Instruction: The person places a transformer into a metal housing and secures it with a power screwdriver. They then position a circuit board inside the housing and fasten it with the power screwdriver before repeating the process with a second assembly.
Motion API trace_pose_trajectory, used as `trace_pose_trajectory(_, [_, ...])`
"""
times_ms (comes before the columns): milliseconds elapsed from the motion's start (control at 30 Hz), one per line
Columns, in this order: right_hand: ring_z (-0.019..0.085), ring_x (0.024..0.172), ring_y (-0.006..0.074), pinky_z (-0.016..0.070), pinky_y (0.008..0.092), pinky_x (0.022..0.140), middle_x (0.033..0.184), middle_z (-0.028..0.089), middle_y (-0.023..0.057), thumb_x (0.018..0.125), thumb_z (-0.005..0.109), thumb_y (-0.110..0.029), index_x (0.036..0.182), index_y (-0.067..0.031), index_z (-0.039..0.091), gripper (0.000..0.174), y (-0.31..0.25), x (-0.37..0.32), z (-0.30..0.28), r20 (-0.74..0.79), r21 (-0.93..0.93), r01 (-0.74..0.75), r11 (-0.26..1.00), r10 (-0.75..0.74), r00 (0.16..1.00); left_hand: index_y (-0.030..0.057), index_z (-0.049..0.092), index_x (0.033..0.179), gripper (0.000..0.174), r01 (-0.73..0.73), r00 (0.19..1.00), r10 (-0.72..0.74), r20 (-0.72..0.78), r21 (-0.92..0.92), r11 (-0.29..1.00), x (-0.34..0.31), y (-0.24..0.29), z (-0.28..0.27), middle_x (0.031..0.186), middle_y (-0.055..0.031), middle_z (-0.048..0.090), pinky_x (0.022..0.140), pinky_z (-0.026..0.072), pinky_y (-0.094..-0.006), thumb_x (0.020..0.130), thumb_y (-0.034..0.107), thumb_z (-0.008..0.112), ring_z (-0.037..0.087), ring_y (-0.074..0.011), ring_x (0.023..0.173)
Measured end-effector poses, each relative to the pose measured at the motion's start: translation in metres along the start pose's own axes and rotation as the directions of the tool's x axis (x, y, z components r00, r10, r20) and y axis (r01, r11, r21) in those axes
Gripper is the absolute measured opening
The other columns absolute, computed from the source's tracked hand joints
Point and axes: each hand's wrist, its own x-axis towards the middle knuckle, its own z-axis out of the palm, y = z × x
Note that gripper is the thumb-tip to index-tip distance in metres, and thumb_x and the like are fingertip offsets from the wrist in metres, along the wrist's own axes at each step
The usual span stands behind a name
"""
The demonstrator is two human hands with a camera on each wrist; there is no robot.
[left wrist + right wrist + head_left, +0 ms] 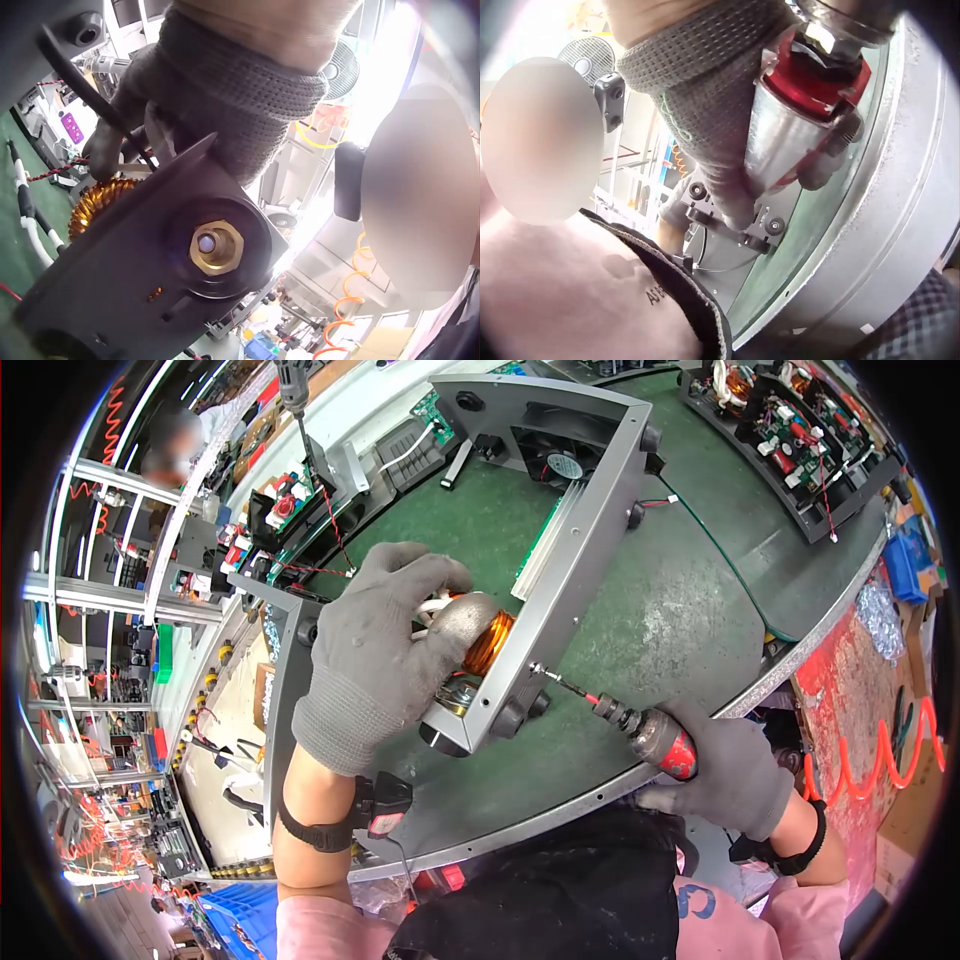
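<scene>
My gloved left hand [375, 650] reaches into a grey metal casing [590, 540], its thumb and fingers around a copper-wound coil [490, 644]. In the left wrist view the coil [99, 206] shows behind an end panel with a brass nut [217, 249]. My gloved right hand [735, 772] grips a red and silver power screwdriver [672, 745] from outside the casing. Its bit [568, 685] points at the casing's side wall, with the tip right at a small screw [538, 668]. From the right wrist, the screwdriver's body [787, 142] lies within the curled fingers.
A fan [563, 467] and a green circuit board [540, 545] sit inside the casing. Another open unit [800, 445] stands at the back right on the green bench [680, 630]. A second screwdriver [293, 385] hangs at upper left. A green wire [715, 545] crosses the bench.
</scene>
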Motion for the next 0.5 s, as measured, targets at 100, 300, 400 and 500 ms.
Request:
trace_pose_trajectory(100, [0.065, 0.076, 0.0354, 0.0503, 0.0410, 0.066, 0.079, 0.065, 0.0145, 0.062, 0.082, -0.039, 0.117, -0.0105, 0.051, 0.070, -0.001, -0.002, -0.001, -0.008, -0.018, 0.016, 1.000, -0.016, 1.000, 0.0069, 0.065, 0.103, 0.040, 0.030, 0.999, -0.030, -0.014, -0.006, 1.000, 0.000, 0.000, 0.001, 0.113, -0.0172, 0.058, 0.082, 0.0497, -0.0377, 0.084, 0.042, 0.058, 0.063, -0.0317, 0.094])
trace_pose_trajectory(300, [0.065, 0.075, 0.0356, 0.0502, 0.0413, 0.065, 0.078, 0.064, 0.0147, 0.061, 0.082, -0.038, 0.115, -0.0092, 0.052, 0.069, -0.003, 0.002, -0.001, -0.058, -0.028, 0.049, 0.998, -0.050, 0.997, 0.0067, 0.066, 0.101, 0.037, 0.051, 0.998, -0.051, -0.025, -0.005, 0.999, 0.001, 0.001, 0.001, 0.112, -0.0164, 0.058, 0.082, 0.0496, -0.0377, 0.083, 0.039, 0.059, 0.063, -0.0312, 0.096])
trace_pose_trajectory(400, [0.065, 0.074, 0.0358, 0.0504, 0.0414, 0.064, 0.078, 0.064, 0.0150, 0.061, 0.082, -0.037, 0.115, -0.0083, 0.052, 0.068, -0.002, 0.004, 0.001, -0.072, -0.046, 0.065, 0.997, -0.068, 0.995, 0.0065, 0.066, 0.100, 0.036, 0.093, 0.996, -0.094, -0.013, -0.036, 0.995, 0.001, 0.002, 0.002, 0.110, -0.0169, 0.058, 0.081, 0.0496, -0.0376, 0.083, 0.038, 0.059, 0.062, -0.0310, 0.096])
trace_pose_trajectory(500, [0.065, 0.072, 0.0362, 0.0504, 0.0419, 0.062, 0.077, 0.064, 0.0155, 0.062, 0.082, -0.035, 0.114, -0.0074, 0.052, 0.066, -0.003, 0.004, 0.009, -0.127, -0.063, 0.072, 0.995, -0.080, 0.989, 0.0065, 0.066, 0.098, 0.034, 0.077, 0.997, -0.079, -0.028, -0.040, 0.996, 0.003, 0.004, 0.004, 0.108, -0.0170, 0.059, 0.081, 0.0496, -0.0376, 0.083, 0.036, 0.059, 0.062, -0.0309, 0.094])
